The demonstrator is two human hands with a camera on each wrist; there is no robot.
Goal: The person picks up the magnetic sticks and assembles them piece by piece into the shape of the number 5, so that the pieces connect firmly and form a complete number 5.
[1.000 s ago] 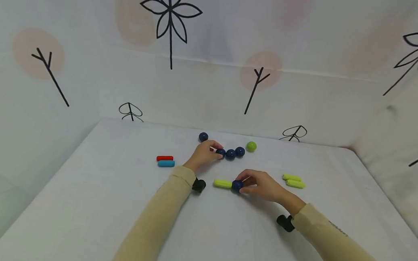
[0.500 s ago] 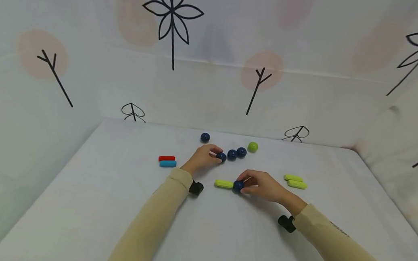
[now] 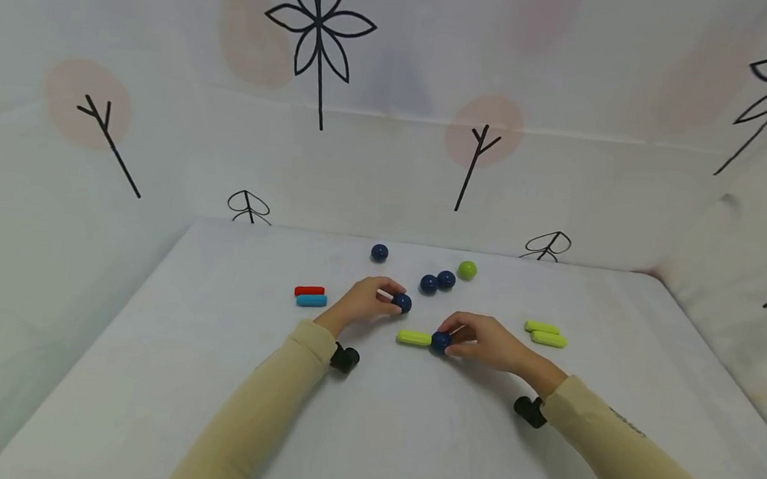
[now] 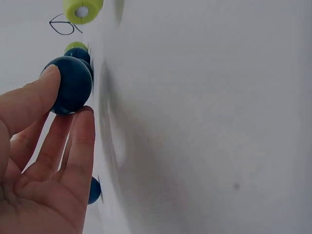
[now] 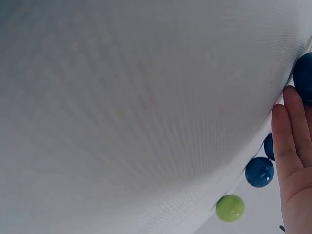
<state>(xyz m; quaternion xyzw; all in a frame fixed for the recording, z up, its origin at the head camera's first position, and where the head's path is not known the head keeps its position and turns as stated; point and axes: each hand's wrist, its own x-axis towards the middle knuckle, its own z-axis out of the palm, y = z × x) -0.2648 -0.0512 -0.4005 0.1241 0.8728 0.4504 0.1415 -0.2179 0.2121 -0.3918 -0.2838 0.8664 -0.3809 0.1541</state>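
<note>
My left hand (image 3: 364,302) pinches a dark blue ball (image 3: 402,303) between thumb and fingers. In the left wrist view this ball (image 4: 73,87) appears just off the white surface. My right hand (image 3: 488,343) grips another dark blue ball (image 3: 441,342) at the right end of a yellow-green rod (image 3: 414,338); ball and rod look end to end. In the left wrist view, the rod's near end (image 4: 71,13) shows a round grey spot. The right wrist view has only part of the right hand (image 5: 298,161) and its ball (image 5: 304,78) at the edge.
Behind the hands lie two touching dark blue balls (image 3: 429,284), a green ball (image 3: 467,270) and a lone dark blue ball (image 3: 379,252). Red (image 3: 309,291) and blue rods (image 3: 311,301) lie left, two yellow-green rods (image 3: 548,339) right. A white cloth wall (image 3: 374,179) rises behind.
My left hand has drawn its blue ball away from the two balls behind, towards me and the rod. The right hand keeps its hold on its ball, nearly still.
</note>
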